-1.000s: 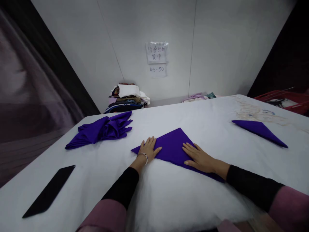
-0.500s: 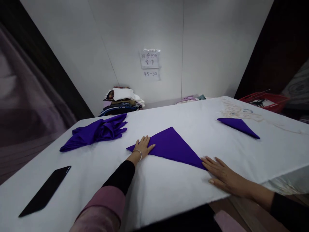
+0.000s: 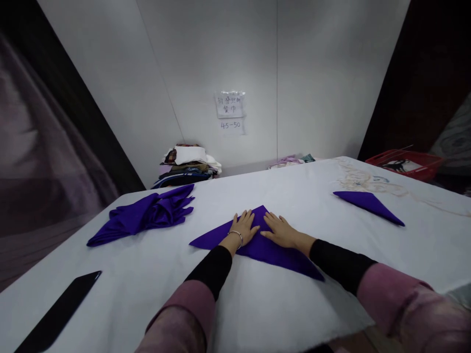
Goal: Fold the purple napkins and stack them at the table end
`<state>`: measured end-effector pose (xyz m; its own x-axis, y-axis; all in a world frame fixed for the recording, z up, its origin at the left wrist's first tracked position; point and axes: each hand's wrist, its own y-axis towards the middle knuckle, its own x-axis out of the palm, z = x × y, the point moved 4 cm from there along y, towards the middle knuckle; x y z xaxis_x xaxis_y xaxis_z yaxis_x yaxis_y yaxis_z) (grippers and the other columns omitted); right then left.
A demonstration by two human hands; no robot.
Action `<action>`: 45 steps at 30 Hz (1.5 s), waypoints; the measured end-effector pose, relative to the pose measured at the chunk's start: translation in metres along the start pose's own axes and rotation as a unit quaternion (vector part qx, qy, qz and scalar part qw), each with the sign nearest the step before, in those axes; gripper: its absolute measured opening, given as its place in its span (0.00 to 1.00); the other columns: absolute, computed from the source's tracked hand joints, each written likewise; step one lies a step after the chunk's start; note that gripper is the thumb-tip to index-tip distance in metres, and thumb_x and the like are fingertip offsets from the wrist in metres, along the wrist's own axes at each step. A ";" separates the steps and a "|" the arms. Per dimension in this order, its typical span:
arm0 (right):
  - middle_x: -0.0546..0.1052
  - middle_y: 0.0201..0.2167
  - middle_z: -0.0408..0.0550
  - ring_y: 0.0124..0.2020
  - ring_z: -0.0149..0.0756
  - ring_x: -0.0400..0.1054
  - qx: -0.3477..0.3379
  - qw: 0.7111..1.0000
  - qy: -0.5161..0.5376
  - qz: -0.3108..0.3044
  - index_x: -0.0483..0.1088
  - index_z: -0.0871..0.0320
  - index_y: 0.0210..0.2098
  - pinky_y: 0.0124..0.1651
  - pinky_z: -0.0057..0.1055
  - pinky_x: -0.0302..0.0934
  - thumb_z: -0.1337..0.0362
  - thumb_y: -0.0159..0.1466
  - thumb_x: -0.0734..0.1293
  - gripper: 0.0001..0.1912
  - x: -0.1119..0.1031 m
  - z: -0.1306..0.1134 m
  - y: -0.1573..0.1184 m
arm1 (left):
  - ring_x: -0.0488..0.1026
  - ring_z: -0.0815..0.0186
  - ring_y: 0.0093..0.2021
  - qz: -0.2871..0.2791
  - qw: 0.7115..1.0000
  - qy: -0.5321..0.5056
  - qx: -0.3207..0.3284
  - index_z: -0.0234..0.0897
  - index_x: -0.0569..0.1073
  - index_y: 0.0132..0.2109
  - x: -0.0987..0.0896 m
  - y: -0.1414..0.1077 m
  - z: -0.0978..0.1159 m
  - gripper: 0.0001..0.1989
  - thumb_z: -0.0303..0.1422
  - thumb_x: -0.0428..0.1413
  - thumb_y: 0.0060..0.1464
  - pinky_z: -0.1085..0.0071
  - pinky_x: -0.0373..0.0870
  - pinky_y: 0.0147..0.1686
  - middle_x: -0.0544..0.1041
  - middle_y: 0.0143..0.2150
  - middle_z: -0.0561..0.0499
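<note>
A purple cloth [image 3: 257,250] lies flat in a triangle on the white-covered table [image 3: 279,304], its peak pointing away from me. Near that peak my left hand [image 3: 243,227] rests flat on the cloth, fingers spread, a bracelet on the wrist. Close beside it, to the right, my right hand [image 3: 281,231] also lies on the cloth with its fingers apart. Parts of the cloth are hidden under both hands and forearms.
Crumpled purple cloths [image 3: 143,215] lie at the left, a black flat object [image 3: 59,311] nearer. A smaller folded purple cloth [image 3: 370,203] is at the right. Folded clothes [image 3: 189,164] are stacked by the wall; a red basket [image 3: 427,169] stands back right.
My right hand has moved from the cloth's right corner up to near its peak. My left hand has shifted right from the left part, so the two are now close together. The view has tilted slightly upward.
</note>
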<state>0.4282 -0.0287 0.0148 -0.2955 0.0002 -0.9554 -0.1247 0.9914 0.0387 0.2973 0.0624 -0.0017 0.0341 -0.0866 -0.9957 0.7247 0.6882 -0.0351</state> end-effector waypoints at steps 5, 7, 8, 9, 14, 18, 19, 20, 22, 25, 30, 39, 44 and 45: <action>0.52 0.64 0.42 0.65 0.49 0.40 -0.009 1.000 -0.019 0.003 0.42 0.50 0.66 0.64 0.54 0.40 0.43 0.63 0.50 0.36 0.017 0.012 0.028 | 0.40 0.58 0.68 -0.012 1.000 -0.012 -0.017 0.36 0.49 0.66 0.010 0.010 -0.006 0.34 0.50 0.32 0.59 0.52 0.38 0.63 0.46 0.68 0.47; 0.52 0.64 0.42 0.65 0.47 0.39 -0.016 1.000 -0.018 0.005 0.41 0.49 0.66 0.64 0.53 0.39 0.41 0.63 0.49 0.37 0.021 0.015 0.023 | 0.39 0.59 0.68 -0.013 1.000 -0.016 -0.018 0.36 0.49 0.66 0.011 0.010 -0.008 0.34 0.51 0.32 0.58 0.53 0.38 0.63 0.46 0.69 0.47; 0.51 0.65 0.43 0.66 0.46 0.39 -0.019 1.000 -0.016 0.004 0.41 0.50 0.66 0.64 0.52 0.38 0.41 0.63 0.49 0.37 0.022 0.016 0.017 | 0.39 0.59 0.68 -0.013 1.000 -0.018 -0.019 0.36 0.49 0.66 0.011 0.009 -0.008 0.34 0.51 0.32 0.58 0.53 0.37 0.64 0.45 0.69 0.47; 0.50 0.65 0.45 0.66 0.46 0.39 -0.020 1.000 -0.012 0.003 0.42 0.52 0.66 0.65 0.52 0.38 0.40 0.63 0.49 0.38 0.023 0.017 0.010 | 0.39 0.59 0.68 -0.013 1.000 -0.021 -0.020 0.35 0.49 0.66 0.011 0.009 -0.008 0.35 0.51 0.32 0.58 0.54 0.37 0.64 0.45 0.69 0.46; 0.45 0.66 0.52 0.66 0.46 0.37 -0.039 0.999 0.002 -0.006 0.43 0.57 0.66 0.65 0.52 0.34 0.43 0.65 0.50 0.37 0.025 0.018 -0.047 | 0.39 0.58 0.68 -0.011 0.999 -0.026 -0.018 0.36 0.49 0.66 0.009 0.008 -0.006 0.35 0.51 0.31 0.58 0.52 0.37 0.63 0.45 0.69 0.46; 0.44 0.66 0.50 0.66 0.46 0.37 -0.065 0.998 0.009 -0.013 0.39 0.54 0.66 0.65 0.52 0.33 0.46 0.66 0.53 0.35 0.025 0.017 -0.106 | 0.38 0.58 0.68 -0.013 0.999 -0.030 -0.016 0.37 0.49 0.66 0.011 0.009 -0.007 0.35 0.52 0.31 0.58 0.52 0.36 0.63 0.45 0.69 0.47; 0.44 0.66 0.49 0.66 0.45 0.37 -0.072 0.997 0.011 -0.018 0.37 0.52 0.66 0.65 0.52 0.33 0.47 0.66 0.54 0.35 0.025 0.017 -0.119 | 0.38 0.58 0.68 -0.013 0.999 -0.032 -0.017 0.37 0.49 0.65 0.011 0.009 -0.007 0.35 0.51 0.31 0.58 0.52 0.36 0.64 0.45 0.69 0.47; 0.44 0.66 0.49 0.66 0.45 0.37 -0.076 0.997 0.012 -0.025 0.36 0.51 0.66 0.65 0.52 0.33 0.48 0.66 0.55 0.35 0.025 0.016 -0.132 | 0.38 0.57 0.68 -0.014 0.999 -0.035 -0.018 0.37 0.49 0.66 0.011 0.009 -0.008 0.35 0.51 0.31 0.58 0.52 0.36 0.64 0.45 0.69 0.47; 0.43 0.66 0.47 0.66 0.44 0.37 -0.076 0.996 0.008 -0.040 0.34 0.50 0.66 0.65 0.53 0.33 0.50 0.66 0.55 0.34 0.026 0.017 -0.154 | 0.38 0.58 0.68 -0.013 0.999 -0.040 -0.017 0.37 0.47 0.66 0.010 0.009 -0.007 0.35 0.51 0.32 0.58 0.52 0.36 0.63 0.45 0.69 0.47; 0.42 0.66 0.46 0.66 0.44 0.36 -0.066 0.996 0.001 -0.055 0.36 0.48 0.66 0.64 0.53 0.32 0.51 0.66 0.55 0.33 0.025 0.016 -0.179 | 0.37 0.59 0.68 -0.009 0.999 -0.046 -0.010 0.37 0.45 0.66 0.008 0.009 -0.007 0.36 0.53 0.32 0.57 0.53 0.36 0.64 0.44 0.69 0.48; 0.43 0.66 0.44 0.65 0.44 0.37 -0.043 0.997 0.005 -0.070 0.36 0.45 0.65 0.64 0.53 0.33 0.51 0.66 0.56 0.33 0.021 0.013 -0.200 | 0.36 0.58 0.68 0.003 0.998 -0.050 -0.033 0.37 0.46 0.66 0.005 -0.007 -0.024 0.39 0.56 0.31 0.55 0.51 0.34 0.63 0.42 0.69 0.46; 0.44 0.66 0.47 0.65 0.46 0.39 -0.046 0.996 0.023 -0.068 0.41 0.46 0.65 0.64 0.52 0.35 0.50 0.65 0.57 0.33 0.017 0.015 -0.198 | 0.38 0.56 0.68 0.000 0.988 -0.005 -0.153 0.36 0.49 0.66 0.006 -0.074 -0.102 0.38 0.55 0.33 0.56 0.48 0.36 0.62 0.44 0.69 0.46; 0.44 0.66 0.47 0.65 0.44 0.37 -0.045 0.996 0.035 -0.068 0.42 0.47 0.65 0.65 0.50 0.32 0.51 0.66 0.57 0.31 0.019 0.018 -0.198 | 0.39 0.58 0.68 0.008 0.967 -0.010 -0.254 0.37 0.50 0.65 0.004 -0.095 -0.139 0.32 0.49 0.36 0.59 0.48 0.38 0.62 0.45 0.68 0.48; 0.44 0.66 0.47 0.65 0.44 0.37 -0.042 0.996 0.038 -0.071 0.42 0.48 0.65 0.65 0.50 0.31 0.51 0.66 0.57 0.31 0.018 0.018 -0.198 | 0.40 0.58 0.68 0.014 0.963 -0.013 -0.269 0.37 0.51 0.65 0.003 -0.099 -0.145 0.31 0.47 0.37 0.59 0.49 0.39 0.62 0.46 0.68 0.49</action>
<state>0.4640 -0.2228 -0.0157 -0.3390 -0.1515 -0.9285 -0.2486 0.9663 -0.0669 0.1263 0.0986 -0.0133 0.0701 -0.0756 -0.9947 0.2618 0.9636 -0.0548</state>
